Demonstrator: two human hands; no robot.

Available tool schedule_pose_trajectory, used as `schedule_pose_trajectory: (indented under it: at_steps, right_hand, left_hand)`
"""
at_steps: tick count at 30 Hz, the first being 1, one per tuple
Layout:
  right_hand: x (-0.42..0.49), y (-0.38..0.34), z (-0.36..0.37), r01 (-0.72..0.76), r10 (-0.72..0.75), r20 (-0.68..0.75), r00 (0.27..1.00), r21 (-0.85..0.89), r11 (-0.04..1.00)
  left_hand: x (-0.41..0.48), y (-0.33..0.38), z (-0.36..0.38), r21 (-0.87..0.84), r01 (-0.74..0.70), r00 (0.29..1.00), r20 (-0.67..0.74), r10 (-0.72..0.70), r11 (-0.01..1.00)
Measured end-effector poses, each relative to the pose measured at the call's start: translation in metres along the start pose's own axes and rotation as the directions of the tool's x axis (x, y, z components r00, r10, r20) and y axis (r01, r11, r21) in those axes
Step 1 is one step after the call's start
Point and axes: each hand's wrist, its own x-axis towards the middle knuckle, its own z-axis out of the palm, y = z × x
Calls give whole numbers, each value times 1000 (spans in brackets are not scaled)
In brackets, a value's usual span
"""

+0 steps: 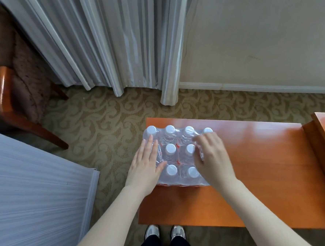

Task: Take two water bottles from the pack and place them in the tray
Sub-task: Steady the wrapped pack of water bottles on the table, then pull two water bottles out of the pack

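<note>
A shrink-wrapped pack of water bottles (176, 156) with white caps stands on the left end of an orange wooden table (255, 164). My left hand (147, 161) lies flat on the pack's left side, fingers spread and pointing away from me. My right hand (211, 154) rests on the pack's right side, its fingers curled into the clear plastic wrap near the far right caps. Both hands hide some of the bottles beneath them. No tray is in view.
A raised wooden ledge (324, 137) borders the table's right end. A white bed edge (38, 187) fills the lower left. A wooden chair (13, 97) stands at far left, grey curtains (115, 49) hang behind, and patterned carpet (104, 122) lies between.
</note>
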Motion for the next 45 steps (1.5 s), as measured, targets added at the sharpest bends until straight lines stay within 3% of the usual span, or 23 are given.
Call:
schedule_pose_trajectory:
  at_steps: [2, 4, 6, 10, 16, 29, 31, 33, 35, 37, 39, 43, 45]
  right_hand:
    - [19, -15, 22, 147, -108, 256, 961, -140, 979]
    - [29, -18, 42, 249, -94, 504, 859, -251, 935]
    - [33, -15, 54, 292, -79, 586, 807, -279, 915]
    - [39, -11, 66, 243, -73, 559, 826, -236, 941]
    - [46, -20, 52, -6, 17, 487, 873, -24, 1000]
    - [78, -48, -83, -82, 52, 134, 990, 227, 971]
    - [82, -54, -100, -70, 46, 100, 994, 247, 967]
    - [86, -59, -112, -66, 38, 116, 993, 246, 967]
    - [90, -64, -121, -52, 15, 155, 988, 234, 971]
    - [93, -71, -127, -40, -8, 194, 981, 242, 969]
    - [95, -77, -129, -39, -20, 225, 974, 253, 967]
    - [96, -86, -129, -71, -3, 229, 973, 314, 947]
    - [93, -88, -128, -94, 19, 208, 978, 356, 930]
  left_hand:
    - [0, -1, 0, -2, 5, 1000, -5, -5, 1000]
    - [0, -2, 1, 0, 5, 1000, -7, -5, 1000]
    - [1, -2, 1, 16, 1, 1000, -9, -1, 1000]
    - [0, -2, 2, 38, -3, 1000, -10, 3, 999]
    - [0, -2, 0, 7, -1, 1000, 1, 1, 1000]
    - [17, -15, -28, -156, -7, 981, 189, 36, 988]
    - [22, -4, -52, -356, 77, 984, 180, -12, 931]
    - [22, 12, -91, -653, 116, 992, 120, -49, 748]
    - [19, 24, -133, -825, 3, 998, 41, 55, 565]
    - [15, 36, -166, -876, -80, 965, 51, 257, 475]
    - [11, 51, -186, -872, -134, 917, 70, 393, 470]
    - [10, 73, -196, -841, -207, 939, -28, 342, 500]
    - [9, 74, -196, -799, -216, 946, -30, 321, 562]
